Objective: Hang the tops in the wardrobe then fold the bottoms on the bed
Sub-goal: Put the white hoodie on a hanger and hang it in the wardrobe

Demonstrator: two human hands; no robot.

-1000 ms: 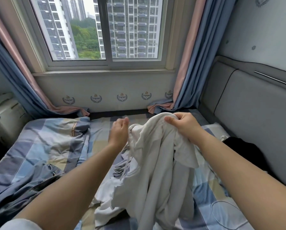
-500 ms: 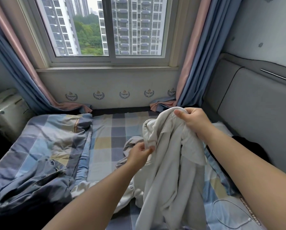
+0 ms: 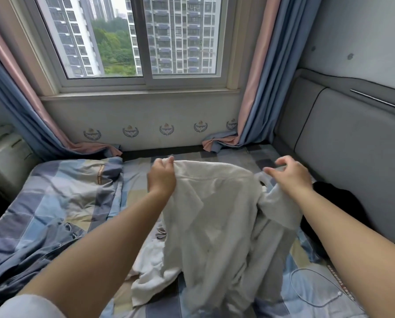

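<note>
Garment, white cotton top, hung lengthwise toward frame bottom; left hand pinched its upper edge, right hand hovered loosely spread at opposite shoulder.

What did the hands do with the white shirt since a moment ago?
The left hand moved up from lower on the white shirt and now grips its top edge, out to the left. The right hand let go of the bunched top; its fingers are now spread just above the cloth. The shirt went from a hanging bundle to spread wide. The checked bedding and the black garment stayed where they were.
</note>
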